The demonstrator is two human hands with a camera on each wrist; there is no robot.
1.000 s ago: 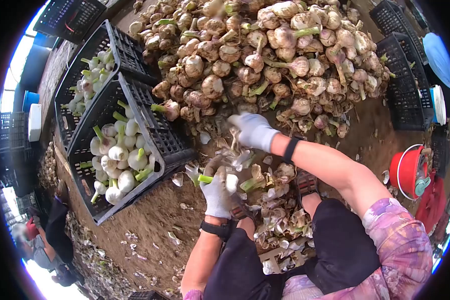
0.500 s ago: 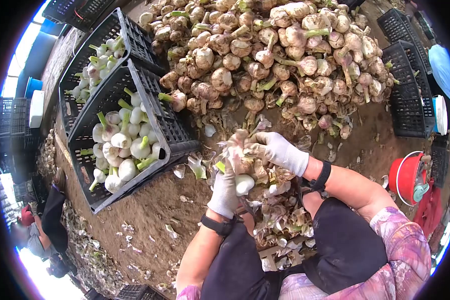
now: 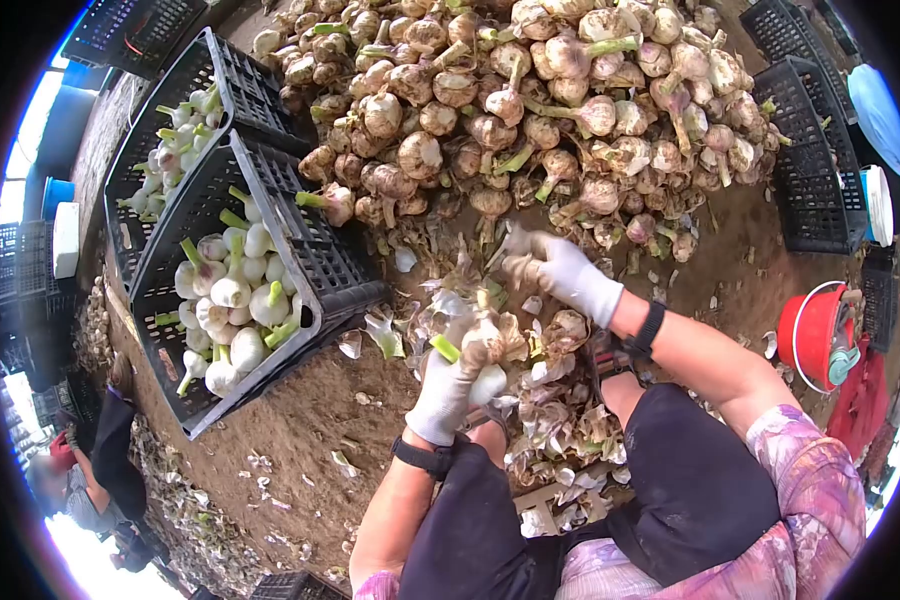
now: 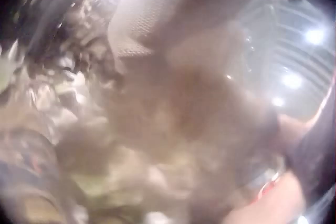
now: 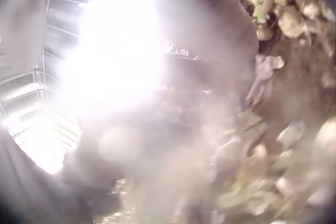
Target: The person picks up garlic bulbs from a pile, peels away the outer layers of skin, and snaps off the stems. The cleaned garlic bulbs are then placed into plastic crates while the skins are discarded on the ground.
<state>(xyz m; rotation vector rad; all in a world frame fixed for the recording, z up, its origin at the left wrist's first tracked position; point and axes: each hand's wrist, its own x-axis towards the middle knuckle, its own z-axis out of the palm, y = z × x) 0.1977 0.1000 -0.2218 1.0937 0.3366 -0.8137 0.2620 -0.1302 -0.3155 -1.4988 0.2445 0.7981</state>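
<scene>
My gloved left hand grips a garlic bulb, white and peeled, with a cut green stem standing up by the thumb. Just beyond those fingers, a second, browner bulb with loose papery skin overlaps the hand. My gloved right hand is apart from the left, above the peelings, its thumb and forefinger spread and slightly blurred. In the left wrist view, the glove and what it holds are heavily blurred. Glare and blur hide most of the right hand in its wrist view.
A large heap of unpeeled garlic lies ahead. Black crates with white bulbs stand at left; more crates are at right, beside a red bucket. Peelings cover the ground between the feet. Another person sits far left.
My right hand came back from the heap's edge to the garlic at the left hand, then drew away forward. The left hand stayed near the same place, holding the white bulb.
</scene>
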